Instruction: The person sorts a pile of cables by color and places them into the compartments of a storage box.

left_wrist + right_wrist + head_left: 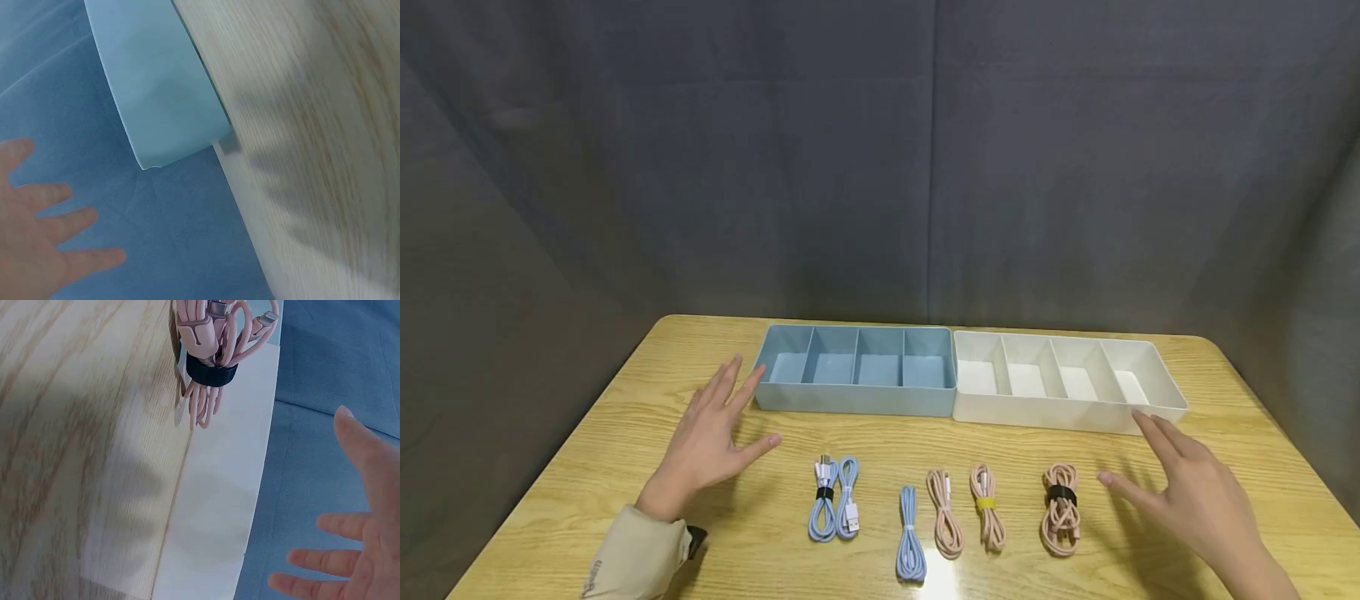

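My left hand (703, 442), fingers spread and holding nothing, hovers over the table left of the blue divided box (856, 399). The right hand (1198, 492), likewise spread, is near the front right corner of the white divided box (1045, 410). Nearest to it lies a pink cable bundle (1061, 510) with a black strap, also large in the right wrist view. Two more pink cables lie left of that, one with a yellow strap (987, 503), the other (945, 512) without a coloured one. Three blue cables, one black-strapped (823, 498), one showing a USB plug (847, 497), one folded long (911, 535), lie further left.
Both boxes stand end to end along the back of the wooden table (625, 433), each split into several compartments with nothing inside. A dark grey curtain (850, 167) hangs behind and at the sides.
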The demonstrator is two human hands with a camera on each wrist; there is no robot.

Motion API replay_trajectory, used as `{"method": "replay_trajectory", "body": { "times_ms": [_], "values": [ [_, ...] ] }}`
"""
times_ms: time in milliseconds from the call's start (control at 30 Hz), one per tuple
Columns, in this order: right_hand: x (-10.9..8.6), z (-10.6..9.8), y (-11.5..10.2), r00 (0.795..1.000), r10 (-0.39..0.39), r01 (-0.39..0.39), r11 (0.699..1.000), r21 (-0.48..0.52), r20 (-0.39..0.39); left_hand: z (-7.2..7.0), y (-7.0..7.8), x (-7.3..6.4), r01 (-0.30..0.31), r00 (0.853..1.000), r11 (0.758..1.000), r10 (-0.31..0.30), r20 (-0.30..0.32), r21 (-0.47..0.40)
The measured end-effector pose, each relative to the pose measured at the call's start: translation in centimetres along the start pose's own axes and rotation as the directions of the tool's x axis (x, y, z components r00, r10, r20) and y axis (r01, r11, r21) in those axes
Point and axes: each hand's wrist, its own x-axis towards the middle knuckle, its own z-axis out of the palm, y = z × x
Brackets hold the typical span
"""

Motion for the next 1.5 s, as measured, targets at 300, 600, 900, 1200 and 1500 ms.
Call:
{"method": "replay_trajectory", "body": {
  "times_ms": [300, 600, 900, 1200, 1500],
  "values": [
    [-0.4, -0.4, -0.6, 0.994, 0.098, -0.100, 0.994, 0.045, 0.044, 0.0, -0.1, 0.4, 0.032, 0.989, 0.957, -0.072, -0.132, -0.287],
    [-0.6, -0.6, -0.8, 0.960, 0.158, -0.199, 0.966, 0.163, 0.232, 0.0, -0.4, 0.4, 0.097, 0.977, 0.896, -0.169, -0.131, -0.434],
    [-1.0, -0.4, -1.2, 0.876, 0.212, -0.351, 0.896, 0.272, 0.433, 0.6, -1.2, 0.9, 0.212, 0.957, 0.809, -0.285, -0.051, -0.548],
    [-1.6, 0.2, -1.6, 0.802, 0.210, -0.483, 0.780, 0.399, 0.559, 0.9, -1.7, 1.7, 0.336, 0.914, 0.715, -0.404, 0.030, -0.613],
    [-1.9, 1.2, -1.9, 0.783, 0.095, -0.503, 0.678, 0.536, 0.615, 0.9, -1.7, 2.6, 0.438, 0.866, 0.637, -0.490, 0.106, -0.635]
  ]
}}
